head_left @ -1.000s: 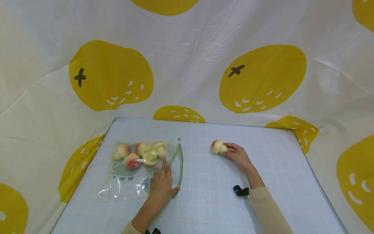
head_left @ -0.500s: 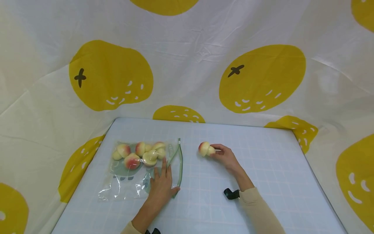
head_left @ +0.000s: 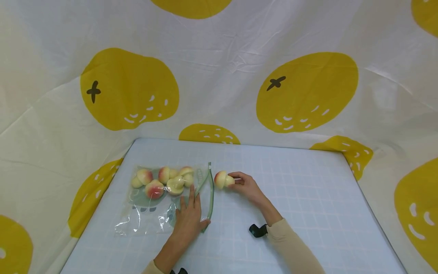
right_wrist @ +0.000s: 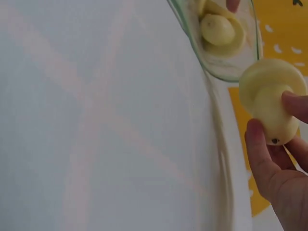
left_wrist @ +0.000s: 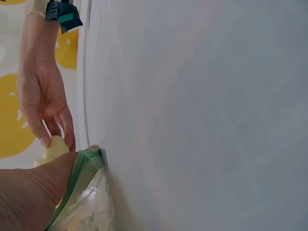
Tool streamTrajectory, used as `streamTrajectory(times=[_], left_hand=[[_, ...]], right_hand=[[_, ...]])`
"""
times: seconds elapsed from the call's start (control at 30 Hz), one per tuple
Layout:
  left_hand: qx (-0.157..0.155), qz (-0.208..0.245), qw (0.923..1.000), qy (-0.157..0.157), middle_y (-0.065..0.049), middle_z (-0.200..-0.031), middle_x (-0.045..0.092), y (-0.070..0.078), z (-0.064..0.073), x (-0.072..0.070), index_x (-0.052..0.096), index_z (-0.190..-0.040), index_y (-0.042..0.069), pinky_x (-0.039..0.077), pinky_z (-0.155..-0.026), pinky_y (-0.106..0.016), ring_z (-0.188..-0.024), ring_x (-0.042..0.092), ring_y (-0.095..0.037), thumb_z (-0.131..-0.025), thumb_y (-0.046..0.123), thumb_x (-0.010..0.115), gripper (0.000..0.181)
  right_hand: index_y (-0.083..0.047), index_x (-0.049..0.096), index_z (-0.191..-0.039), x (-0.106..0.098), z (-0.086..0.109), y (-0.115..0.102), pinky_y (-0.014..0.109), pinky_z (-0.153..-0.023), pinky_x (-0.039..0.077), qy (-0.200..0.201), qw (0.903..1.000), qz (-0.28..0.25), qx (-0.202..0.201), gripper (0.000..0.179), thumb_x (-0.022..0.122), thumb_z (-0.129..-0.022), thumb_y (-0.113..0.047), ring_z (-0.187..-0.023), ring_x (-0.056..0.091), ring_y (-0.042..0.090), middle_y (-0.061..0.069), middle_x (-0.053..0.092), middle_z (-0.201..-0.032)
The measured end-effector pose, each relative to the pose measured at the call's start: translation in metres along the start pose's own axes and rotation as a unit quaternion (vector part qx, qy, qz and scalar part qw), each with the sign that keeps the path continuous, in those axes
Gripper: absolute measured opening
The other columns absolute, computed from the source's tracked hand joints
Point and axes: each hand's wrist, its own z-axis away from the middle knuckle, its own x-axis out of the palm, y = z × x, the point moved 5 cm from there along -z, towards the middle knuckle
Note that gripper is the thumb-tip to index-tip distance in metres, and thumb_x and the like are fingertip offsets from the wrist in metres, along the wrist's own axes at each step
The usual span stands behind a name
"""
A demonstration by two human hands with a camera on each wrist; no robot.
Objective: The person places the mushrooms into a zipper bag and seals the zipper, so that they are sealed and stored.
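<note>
My right hand pinches a toy mushroom by its cream stem, its reddish cap facing left toward the bag's mouth. In the right wrist view, thumb and fingers grip the stem of this mushroom, which has a dark spot at its end. A clear zip bag with a green-edged mouth lies flat at the left, several toy mushrooms inside. My left hand rests at the mouth with spread, straight fingers. Its thumb lies along the green rim, and the mouth gapes.
A pale blue checked cloth covers the table. White fabric with yellow fruit prints hangs behind and at both sides. A black wrist camera sits on the right cuff.
My right hand has carried the toy mushroom leftward across the table, right up to the bag's green mouth. My left hand and the bag have stayed in place.
</note>
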Motion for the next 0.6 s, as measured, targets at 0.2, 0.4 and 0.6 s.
streamTrajectory(times=[0.2,0.4,0.6], left_hand=[[-0.004,-0.002,1.0000,-0.005,-0.022,-0.163,0.015,0.000,0.000,0.001,0.042,-0.145,-0.007,0.044,-0.085,-0.071,-0.130,0.036,-0.059,-0.069,0.043,0.091,0.104],[0.000,-0.003,1.0000,-0.004,-0.022,-0.163,0.015,-0.001,-0.001,0.002,0.043,-0.145,-0.008,0.044,-0.085,-0.072,-0.130,0.036,-0.059,-0.069,0.043,0.091,0.103],[0.002,0.000,1.0000,-0.002,-0.022,-0.163,0.015,-0.001,0.000,0.001,0.043,-0.145,-0.007,0.043,-0.085,-0.073,-0.130,0.036,-0.060,-0.069,0.042,0.091,0.103]], right_hand=[[0.006,0.059,-0.129,0.009,-0.006,0.009,0.033,-0.081,0.055,-0.006,0.9998,0.007,-0.019,0.042,0.072,-0.090,0.001,-0.106,0.064,0.032,0.021,0.061,-0.128],[0.001,0.063,-0.128,0.019,-0.010,0.015,0.031,-0.081,0.054,-0.012,0.9993,0.030,-0.017,0.043,0.077,-0.089,-0.008,-0.105,0.065,0.031,0.016,0.063,-0.127],[-0.003,0.065,-0.126,0.031,-0.014,0.016,0.035,-0.083,0.053,-0.017,0.9978,0.061,-0.017,0.041,0.078,-0.088,-0.010,-0.105,0.065,0.029,0.012,0.064,-0.126]])
